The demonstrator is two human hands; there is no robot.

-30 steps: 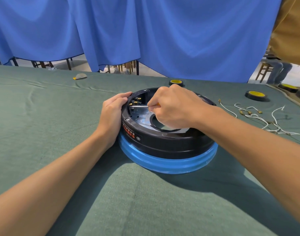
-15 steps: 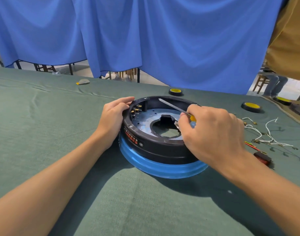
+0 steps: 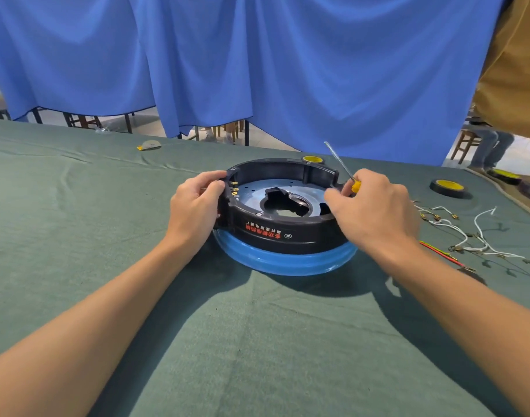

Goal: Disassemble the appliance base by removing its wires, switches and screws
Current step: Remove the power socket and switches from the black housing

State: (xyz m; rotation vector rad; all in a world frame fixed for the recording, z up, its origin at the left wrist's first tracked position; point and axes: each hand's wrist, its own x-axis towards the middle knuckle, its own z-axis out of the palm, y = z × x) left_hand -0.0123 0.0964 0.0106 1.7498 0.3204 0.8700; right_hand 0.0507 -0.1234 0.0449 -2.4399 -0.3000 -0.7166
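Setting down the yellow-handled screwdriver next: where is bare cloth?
Bare green tablecloth lies left of the left hand, and between the forearms this side of the round black-and-blue appliance base. Right of it, loose white wires crowd the cloth.

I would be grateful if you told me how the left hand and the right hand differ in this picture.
The left hand grips the left rim of the appliance base; the right hand is over its right rim. The left hand holds no tool; the right hand holds a yellow-handled screwdriver, its shaft pointing up and away. Both are bare and at the base.
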